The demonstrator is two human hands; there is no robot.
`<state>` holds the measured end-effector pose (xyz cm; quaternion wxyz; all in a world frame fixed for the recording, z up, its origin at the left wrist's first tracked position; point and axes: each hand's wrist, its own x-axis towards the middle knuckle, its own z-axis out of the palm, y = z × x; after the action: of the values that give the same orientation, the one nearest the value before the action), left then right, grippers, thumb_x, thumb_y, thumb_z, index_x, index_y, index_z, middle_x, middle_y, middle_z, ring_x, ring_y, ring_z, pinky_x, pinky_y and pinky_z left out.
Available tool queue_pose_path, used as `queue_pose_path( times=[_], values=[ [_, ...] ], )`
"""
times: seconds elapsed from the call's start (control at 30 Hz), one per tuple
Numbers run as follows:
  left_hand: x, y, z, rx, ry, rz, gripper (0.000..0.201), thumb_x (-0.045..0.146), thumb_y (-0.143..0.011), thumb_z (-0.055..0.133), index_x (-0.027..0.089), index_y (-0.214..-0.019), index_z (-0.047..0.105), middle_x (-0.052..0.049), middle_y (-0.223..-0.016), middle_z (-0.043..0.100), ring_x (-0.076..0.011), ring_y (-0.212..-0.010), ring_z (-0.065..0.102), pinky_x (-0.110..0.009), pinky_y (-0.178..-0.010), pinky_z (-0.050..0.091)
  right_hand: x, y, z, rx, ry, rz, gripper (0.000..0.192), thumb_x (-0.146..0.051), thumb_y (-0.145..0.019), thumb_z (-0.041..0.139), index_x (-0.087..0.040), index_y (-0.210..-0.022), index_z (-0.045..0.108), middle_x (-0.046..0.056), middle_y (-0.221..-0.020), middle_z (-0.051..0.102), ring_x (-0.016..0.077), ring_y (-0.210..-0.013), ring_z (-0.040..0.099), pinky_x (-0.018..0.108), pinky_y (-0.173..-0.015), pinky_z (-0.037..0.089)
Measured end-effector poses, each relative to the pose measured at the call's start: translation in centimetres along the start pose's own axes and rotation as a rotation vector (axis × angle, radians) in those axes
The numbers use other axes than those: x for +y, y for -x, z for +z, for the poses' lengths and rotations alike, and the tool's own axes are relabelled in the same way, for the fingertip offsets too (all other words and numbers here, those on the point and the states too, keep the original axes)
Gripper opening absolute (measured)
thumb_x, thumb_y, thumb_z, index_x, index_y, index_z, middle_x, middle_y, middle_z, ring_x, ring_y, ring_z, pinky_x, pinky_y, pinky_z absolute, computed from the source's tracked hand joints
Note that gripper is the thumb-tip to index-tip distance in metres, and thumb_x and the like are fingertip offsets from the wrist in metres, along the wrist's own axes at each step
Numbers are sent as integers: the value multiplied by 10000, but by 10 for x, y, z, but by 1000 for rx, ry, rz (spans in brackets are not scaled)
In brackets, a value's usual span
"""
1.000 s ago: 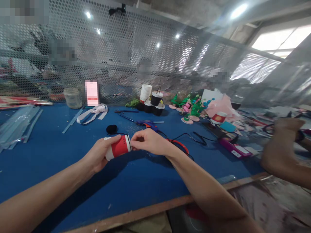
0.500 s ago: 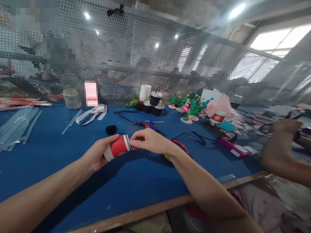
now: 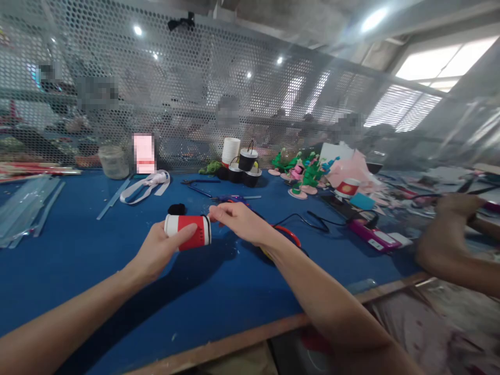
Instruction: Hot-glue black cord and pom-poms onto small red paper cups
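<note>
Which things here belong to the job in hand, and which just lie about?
Likely the job:
paper cup, in the left hand
black trim around it
right hand, close beside it

Seemingly lying about:
white ribbon
pliers
power strip

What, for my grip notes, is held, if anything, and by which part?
The left hand holds the cup around its side. Whether the right hand, near the cup, holds anything cannot be told.

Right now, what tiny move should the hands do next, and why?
Perhaps the right hand should press the black strand snugly onto the cup. The strand lies at one end of the cup, the left hand holds the cup sideways, and the right hand is close to that same end.
</note>
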<state>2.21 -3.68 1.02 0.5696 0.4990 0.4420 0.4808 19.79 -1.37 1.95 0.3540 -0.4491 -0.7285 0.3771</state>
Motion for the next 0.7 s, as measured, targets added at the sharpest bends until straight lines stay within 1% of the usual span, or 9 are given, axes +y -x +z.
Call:
queue_pose_path(
  times=[0.07, 0.13, 0.2, 0.27, 0.33, 0.43, 0.53, 0.6, 0.7],
  values=[
    [1, 2, 0, 15, -113, 56, 203, 291, -567, 716, 122, -650, 643, 8, -550, 613, -82, -484, 489, -174, -469, 403, 1, 0, 0, -4, 32, 9, 433, -529, -805, 402, -146, -697, 574, 29, -702, 587, 140, -689, 529, 264, -618, 402],
    [1, 4, -1, 8, -214, 84, 217, 309, -563, 706, 119, -648, 643, 9, -534, 596, -82, -470, 465, -181, -449, 386, 0, 0, 0, 29, 56, 21, 465, -562, -800, 383, -144, -729, 573, 29, -712, 582, 136, -689, 521, 261, -624, 394],
    [1, 7, -1, -39, -313, 120, 215, 321, -577, 685, 119, -634, 640, 18, -501, 562, -75, -444, 426, -179, -417, 353, -1, 1, 0, 37, 68, 23, 474, -576, -793, 384, -144, -747, 573, 27, -722, 578, 133, -692, 517, 260, -632, 390],
    [0, 9, -1, -98, -407, 179, 192, 313, -601, 660, 123, -616, 637, 33, -467, 522, -63, -419, 381, -175, -398, 324, -2, 1, 0, -31, 49, 9, 462, -568, -791, 396, -145, -746, 576, 21, -718, 576, 132, -689, 514, 261, -638, 392],
    [0, 11, -2, -146, -480, 239, 166, 294, -621, 641, 130, -598, 634, 43, -446, 496, -55, -402, 348, -172, -390, 307, -2, 0, 0, -110, 3, -7, 396, -519, -787, 448, -146, -761, 580, 16, -720, 577, 128, -688, 515, 262, -649, 399],
    [0, 12, -2, -174, -531, 280, 145, 278, -633, 634, 140, -589, 637, 46, -440, 493, -54, -392, 340, -170, -387, 302, -1, -1, 1, -106, -109, 3, 229, -365, -728, 588, -142, -777, 577, 22, -778, 593, 124, -735, 531, 262, -700, 415],
    [2, 11, -1, -153, -503, 234, 137, 281, -628, 645, 147, -602, 654, 40, -443, 519, -61, -387, 362, -172, -389, 314, -1, -2, 2, -76, -208, 39, 132, -250, -682, 629, -138, -714, 566, 31, -799, 600, 118, -752, 541, 266, -735, 419],
    [3, 9, -1, -126, -439, 174, 135, 283, -605, 669, 148, -619, 665, 28, -470, 561, -73, -404, 408, -176, -408, 343, -2, -2, 2, -44, -202, 45, 111, -237, -691, 615, -139, -703, 565, 23, -762, 595, 112, -718, 534, 269, -721, 416],
    [3, 6, -1, -98, -310, 80, 160, 289, -563, 710, 147, -621, 666, 11, -524, 614, -96, -457, 479, -184, -457, 390, -5, -2, 2, 60, -183, 19, 110, -251, -735, 569, -150, -708, 535, 5, -711, 590, 99, -654, 515, 264, -673, 410]
  ],
)
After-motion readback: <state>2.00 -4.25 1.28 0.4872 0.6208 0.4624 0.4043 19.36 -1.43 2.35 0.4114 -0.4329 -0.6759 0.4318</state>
